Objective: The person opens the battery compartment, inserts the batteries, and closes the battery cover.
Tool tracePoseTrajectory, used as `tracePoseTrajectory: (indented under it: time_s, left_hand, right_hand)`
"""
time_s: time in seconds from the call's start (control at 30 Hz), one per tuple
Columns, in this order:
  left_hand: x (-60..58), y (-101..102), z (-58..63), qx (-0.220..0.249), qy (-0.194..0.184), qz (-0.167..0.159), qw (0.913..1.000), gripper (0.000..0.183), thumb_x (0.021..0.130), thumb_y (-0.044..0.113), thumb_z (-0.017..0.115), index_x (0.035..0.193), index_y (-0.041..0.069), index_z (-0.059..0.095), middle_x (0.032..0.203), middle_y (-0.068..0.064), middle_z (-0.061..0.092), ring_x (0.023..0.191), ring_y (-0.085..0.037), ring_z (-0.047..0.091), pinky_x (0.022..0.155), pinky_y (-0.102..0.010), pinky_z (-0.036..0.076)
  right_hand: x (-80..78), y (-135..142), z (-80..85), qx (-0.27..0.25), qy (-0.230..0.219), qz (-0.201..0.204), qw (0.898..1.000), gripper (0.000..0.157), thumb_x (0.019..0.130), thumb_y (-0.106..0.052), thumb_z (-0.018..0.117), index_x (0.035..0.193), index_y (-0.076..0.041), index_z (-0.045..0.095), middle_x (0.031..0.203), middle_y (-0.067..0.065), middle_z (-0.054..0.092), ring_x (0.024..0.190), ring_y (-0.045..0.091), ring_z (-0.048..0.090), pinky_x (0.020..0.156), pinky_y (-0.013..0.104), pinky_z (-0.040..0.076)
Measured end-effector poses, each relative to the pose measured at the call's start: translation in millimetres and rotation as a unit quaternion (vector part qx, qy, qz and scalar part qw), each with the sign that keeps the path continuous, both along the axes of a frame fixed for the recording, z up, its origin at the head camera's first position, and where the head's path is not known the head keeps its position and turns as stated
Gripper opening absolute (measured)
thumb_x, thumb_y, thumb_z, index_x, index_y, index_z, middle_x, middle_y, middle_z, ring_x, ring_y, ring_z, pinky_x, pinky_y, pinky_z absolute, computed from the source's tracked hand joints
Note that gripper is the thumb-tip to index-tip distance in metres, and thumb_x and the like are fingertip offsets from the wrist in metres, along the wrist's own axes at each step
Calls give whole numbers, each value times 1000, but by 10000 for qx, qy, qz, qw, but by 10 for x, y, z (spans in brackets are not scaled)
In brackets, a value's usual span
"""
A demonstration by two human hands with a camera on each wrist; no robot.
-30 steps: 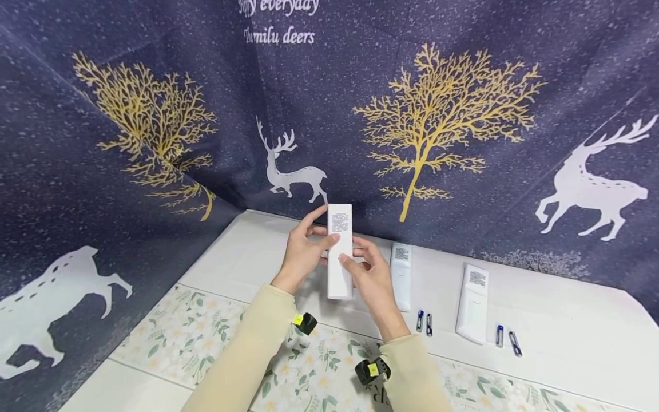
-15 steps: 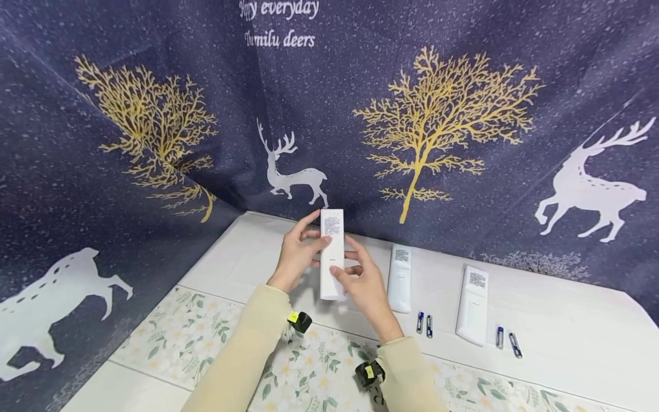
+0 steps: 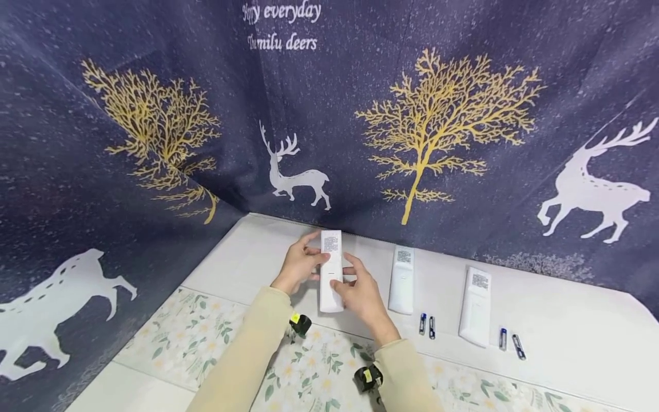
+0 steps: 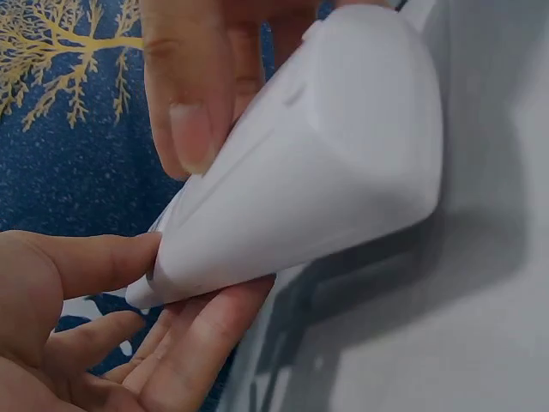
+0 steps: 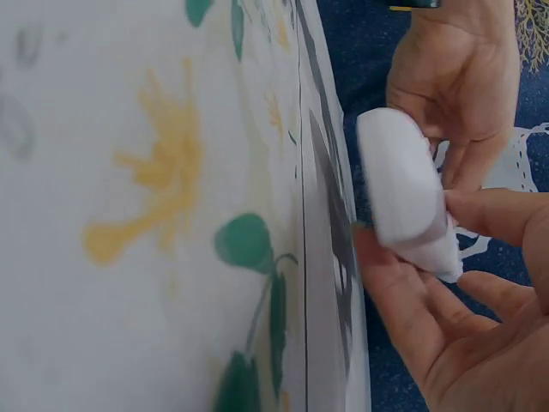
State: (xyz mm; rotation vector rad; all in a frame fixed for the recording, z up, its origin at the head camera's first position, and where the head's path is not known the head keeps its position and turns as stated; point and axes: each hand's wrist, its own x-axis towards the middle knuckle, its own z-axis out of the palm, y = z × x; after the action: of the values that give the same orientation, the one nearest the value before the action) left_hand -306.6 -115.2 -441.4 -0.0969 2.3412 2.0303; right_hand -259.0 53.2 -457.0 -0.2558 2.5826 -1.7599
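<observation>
A white remote control (image 3: 331, 297) is held between both hands over the table, its printed label and battery cover facing up. My left hand (image 3: 298, 264) grips its far part from the left, thumb on the back near the label. My right hand (image 3: 362, 294) holds the nearer part from the right, thumb on the battery cover. In the left wrist view the remote's rounded near end (image 4: 369, 146) shows close over the white surface, with the right thumb (image 4: 190, 129) on its back. The right wrist view shows right-hand fingers under the remote (image 5: 399, 176).
Two more white remotes, one nearer (image 3: 403, 283) and one farther right (image 3: 476, 309), lie back up. Beside each is a pair of batteries (image 3: 427, 326) (image 3: 511, 343). A floral mat (image 3: 309, 366) runs along the front. A dark curtain (image 3: 329, 114) hangs behind the table.
Both hands have lowered the remote toward the table, moving it slightly left. The right thumb has come off the slot of the battery cover, and both hands keep their grip.
</observation>
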Motion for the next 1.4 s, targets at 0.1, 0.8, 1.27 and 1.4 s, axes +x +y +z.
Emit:
tracePoseTrajectory:
  time_s: [0.1,0.8,1.27,1.4]
  left_hand:
    - [6,-13,-65,101,-137,45,9998,70,99,1,72,162,12,44,126,-22,66,97,-31,73,70,-39,65]
    - [-10,-21,-200,-2,-139,30,9999,67,96,-5,72,158,3,48,134,-25,63,103,-37,73,75,-41,66]
    - [3,19,-224,-501,-96,433,9978,62,90,-2,78,150,4,59,128,-21,68,89,-27,74,65,-36,65]
    - [6,30,-236,-472,-188,534,9973,58,91,-1,77,147,4,62,126,-19,68,88,-26,74,65,-33,64]
  right_hand:
    - [18,-4,-35,-14,-163,60,9998,74,95,-4,76,161,-4,41,136,26,62,102,33,70,64,35,64]
    - [26,42,-73,482,-74,230,9985,70,92,-2,78,156,0,48,129,23,67,112,37,69,85,44,63]
    - [22,91,-60,802,101,298,9963,60,93,-5,80,148,-1,57,125,19,69,105,31,69,80,40,60]
    - [22,98,-69,856,178,284,9958,57,93,-5,80,146,-1,59,125,19,69,106,31,70,80,39,61]
